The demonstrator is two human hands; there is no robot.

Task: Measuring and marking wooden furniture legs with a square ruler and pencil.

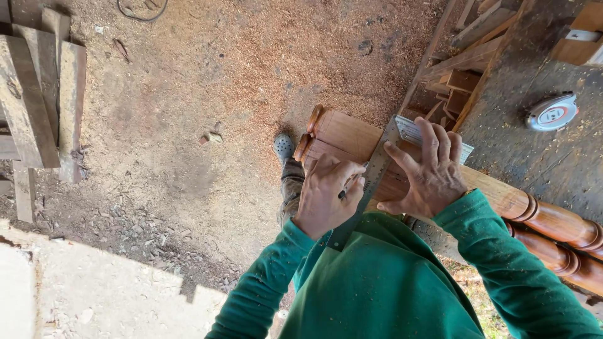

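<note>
Head view: left hand (326, 194) grips a pencil (347, 188); right hand (430, 169) lies open, flat, pressing a grey steel square (370, 182) on a heavy, rigid turned reddish wooden post (342, 135), likely best gripped at its square block.

The floor (207, 69) is packed earth, dusted over with reddish sawdust that lies thickest toward the upper middle. A few wood chips (212, 137) and dark scraps are scattered across it. At the left edge, weathered grey planks (38, 100) lie stacked side by side. At the lower left, a pale concrete slab (94, 295) catches bright daylight, its shadow edge running in a stepped line; the rest sits in even shade. At the upper right, loose offcuts (468, 59) of brown timber are piled against a slanted board. A thin looped wire (141, 9) lies on the ground at the top edge.
</note>
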